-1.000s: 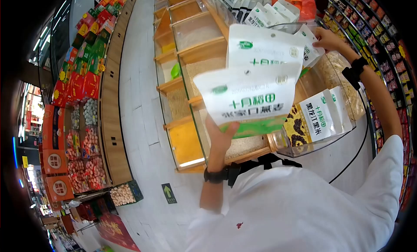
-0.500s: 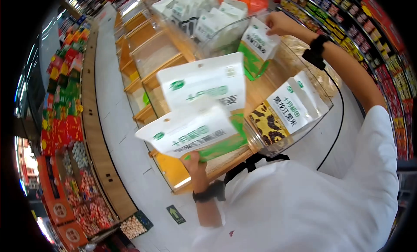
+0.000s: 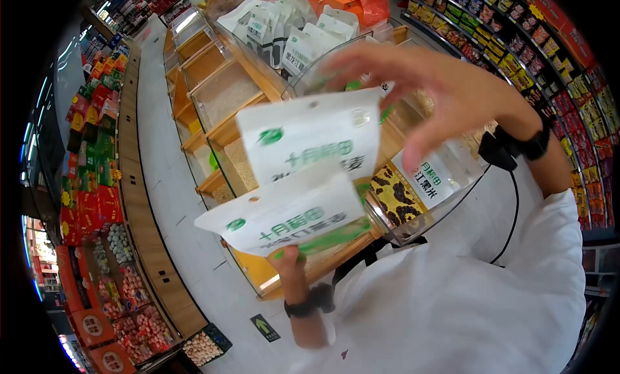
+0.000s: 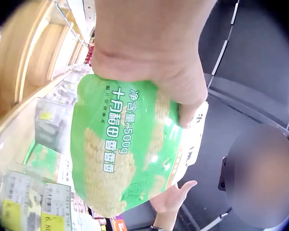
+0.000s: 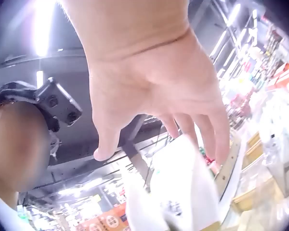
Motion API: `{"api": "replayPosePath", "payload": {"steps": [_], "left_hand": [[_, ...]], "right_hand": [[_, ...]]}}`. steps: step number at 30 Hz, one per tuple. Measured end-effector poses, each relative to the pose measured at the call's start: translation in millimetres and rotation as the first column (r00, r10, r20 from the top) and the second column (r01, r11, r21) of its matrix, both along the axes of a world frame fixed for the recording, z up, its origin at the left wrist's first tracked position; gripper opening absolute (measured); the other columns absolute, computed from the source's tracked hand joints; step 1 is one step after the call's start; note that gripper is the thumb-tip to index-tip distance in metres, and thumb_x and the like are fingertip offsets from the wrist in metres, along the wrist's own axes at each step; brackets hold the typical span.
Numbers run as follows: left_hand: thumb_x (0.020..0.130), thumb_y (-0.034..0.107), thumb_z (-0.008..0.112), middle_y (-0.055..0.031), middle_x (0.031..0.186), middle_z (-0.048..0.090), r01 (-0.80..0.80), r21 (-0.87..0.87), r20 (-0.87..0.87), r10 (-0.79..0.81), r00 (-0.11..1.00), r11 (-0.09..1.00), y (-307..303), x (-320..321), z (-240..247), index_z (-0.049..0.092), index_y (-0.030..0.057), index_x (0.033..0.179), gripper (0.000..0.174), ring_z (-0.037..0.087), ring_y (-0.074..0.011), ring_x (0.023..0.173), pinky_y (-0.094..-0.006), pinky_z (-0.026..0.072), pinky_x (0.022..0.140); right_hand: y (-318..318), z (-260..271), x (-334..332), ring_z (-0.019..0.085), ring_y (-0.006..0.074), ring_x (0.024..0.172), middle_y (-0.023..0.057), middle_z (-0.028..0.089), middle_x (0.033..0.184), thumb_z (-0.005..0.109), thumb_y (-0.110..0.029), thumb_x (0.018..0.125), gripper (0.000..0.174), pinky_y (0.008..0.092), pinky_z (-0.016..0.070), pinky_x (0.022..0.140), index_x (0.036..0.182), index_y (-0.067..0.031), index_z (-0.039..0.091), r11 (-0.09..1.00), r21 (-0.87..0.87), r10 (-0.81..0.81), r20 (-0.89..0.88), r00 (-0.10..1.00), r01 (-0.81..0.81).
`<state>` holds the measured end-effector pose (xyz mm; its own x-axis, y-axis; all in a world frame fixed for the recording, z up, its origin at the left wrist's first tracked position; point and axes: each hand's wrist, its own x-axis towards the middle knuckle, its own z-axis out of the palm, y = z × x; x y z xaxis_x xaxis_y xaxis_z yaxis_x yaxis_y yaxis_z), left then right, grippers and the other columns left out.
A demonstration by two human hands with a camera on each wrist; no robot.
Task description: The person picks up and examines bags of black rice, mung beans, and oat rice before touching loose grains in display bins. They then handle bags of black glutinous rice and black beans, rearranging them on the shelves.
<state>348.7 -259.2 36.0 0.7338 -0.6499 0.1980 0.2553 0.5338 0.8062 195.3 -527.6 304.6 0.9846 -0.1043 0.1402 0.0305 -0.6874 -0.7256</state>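
Left hand (image 3: 292,264) grips front bag (image 3: 290,214), white and green. Second bag (image 3: 310,134) just behind front bag. Right hand (image 3: 449,93) past front bag, fingers spread, hands well apart. Left wrist view shows "500g" on front bag; head view doesn't, but shows yellow-black bag (image 3: 397,194) right of front bag.

A grocery shop: white-and-yellow paper price labels (image 4: 56,204); clear-sided wooden bins (image 3: 231,125) of loose yellow grain (image 3: 249,264); tiered rows of small colourful packets (image 3: 510,65); stacked bright red boxes (image 3: 108,205).
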Motion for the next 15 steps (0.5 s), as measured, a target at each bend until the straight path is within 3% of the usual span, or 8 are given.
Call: {"api": "replayPosePath", "payload": {"steps": [2, 3, 4, 5, 7, 8, 11, 15], "left_hand": [[0.079, 0.039, 0.079, -0.0137, 0.134, 0.05, 0.012, -0.024, 0.122, -0.009, 0.993, 1.0, -19, 10, 9, 0.028, 0.0031, 0.144, 0.091, 0.054, -0.0293, 0.12, -0.0474, 0.0499, 0.097], [0.078, 0.024, 0.079, -0.0145, 0.134, 0.046, 0.114, -0.087, 0.106, -0.105, 0.989, 0.99, -29, 26, 5, 0.021, -0.0035, 0.146, 0.093, 0.049, -0.026, 0.123, -0.041, 0.0433, 0.102], [0.08, 0.024, 0.076, -0.0149, 0.134, 0.046, 0.099, -0.045, 0.096, -0.095, 0.991, 0.994, -43, 34, 19, 0.02, -0.004, 0.146, 0.091, 0.049, -0.0253, 0.122, -0.041, 0.0429, 0.102], [0.081, 0.024, 0.075, -0.0155, 0.133, 0.046, 0.106, -0.069, 0.16, -0.094, 0.983, 0.992, -63, 40, 39, 0.019, -0.0045, 0.146, 0.091, 0.051, -0.0245, 0.118, -0.0396, 0.043, 0.101], [0.083, 0.023, 0.075, -0.0149, 0.124, 0.053, 0.089, -0.01, 0.282, -0.083, 0.956, 0.996, -104, 58, 73, 0.033, -0.0043, 0.139, 0.075, 0.055, -0.0235, 0.109, -0.0373, 0.0442, 0.096], [0.082, 0.024, 0.076, -0.0134, 0.12, 0.056, 0.007, 0.006, 0.419, -0.009, 0.908, 1.0, -124, 58, 88, 0.043, -0.0027, 0.132, 0.066, 0.056, -0.022, 0.107, -0.0363, 0.0446, 0.094], [0.082, 0.026, 0.077, -0.0123, 0.122, 0.056, 0.058, 0.058, 0.676, -0.082, 0.732, 0.997, -168, 66, 115, 0.049, -0.002, 0.128, 0.061, 0.056, -0.0196, 0.106, -0.0347, 0.0446, 0.093], [0.082, 0.025, 0.076, -0.0098, 0.118, 0.057, 0.207, 0.225, 0.645, -0.305, 0.701, 0.952, -208, 62, 125, 0.057, -0.0017, 0.119, 0.05, 0.057, -0.0186, 0.104, -0.0329, 0.0445, 0.092]], "right_hand": [[7, 19, 3, 0.062, 0.0221, 0.101, 0.0125, 0.062, 0.118, 0.081, -0.032, 0.073, 0.07, 0.0354, 0.052, 0.087, 0.131, -0.0051, 0.052, 0.988, -0.154, -0.018, -0.021, 1.0, 0.015], [11, 23, 2, 0.063, 0.0191, 0.094, 0.0093, 0.066, 0.108, 0.083, -0.021, 0.072, 0.066, 0.0339, 0.0521, 0.089, 0.128, -0.0039, 0.054, 0.951, -0.309, -0.042, -0.044, 0.998, 0.026], [8, 25, 1, 0.065, 0.0166, 0.076, 0.0083, 0.068, 0.092, 0.078, -0.018, 0.076, 0.047, 0.0308, 0.057, 0.07, 0.116, -0.0003, 0.061, 0.967, -0.225, -0.108, 0.056, 0.993, 0.118], [12, 34, -2, 0.065, 0.0166, 0.076, 0.0083, 0.068, 0.092, 0.078, -0.018, 0.076, 0.047, 0.0308, 0.057, 0.07, 0.116, -0.0003, 0.061, 0.966, -0.222, -0.118, 0.065, 0.991, 0.13], [18, 62, -11, 0.068, 0.0237, 0.081, 0.0166, 0.069, 0.092, 0.06, -0.042, 0.093, 0.053, 0.0302, 0.0525, 0.07, 0.105, 0.0098, 0.062, 0.942, -0.247, -0.209, 0.104, 0.972, 0.228], [8, 68, -16, 0.068, 0.0246, 0.081, 0.0159, 0.07, 0.091, 0.069, -0.038, 0.086, 0.05, 0.0329, 0.052, 0.073, 0.109, 0.0055, 0.062, 0.974, -0.205, -0.066, 0.135, 0.989, 0.093], [-23, 58, -23, 0.068, 0.0226, 0.079, 0.0162, 0.07, 0.09, 0.074, -0.03, 0.081, 0.041, 0.0338, 0.0516, 0.073, 0.106, 0.0012, 0.065, 0.887, -0.395, -0.19, 0.164, 0.968, 0.241], [-48, 45, -36, 0.068, 0.0222, 0.08, 0.0176, 0.07, 0.092, 0.074, -0.02, 0.079, 0.032, 0.0338, 0.0518, 0.072, 0.102, 0.0006, 0.067, 0.915, -0.316, -0.26, 0.008, 0.966, 0.249]]}}
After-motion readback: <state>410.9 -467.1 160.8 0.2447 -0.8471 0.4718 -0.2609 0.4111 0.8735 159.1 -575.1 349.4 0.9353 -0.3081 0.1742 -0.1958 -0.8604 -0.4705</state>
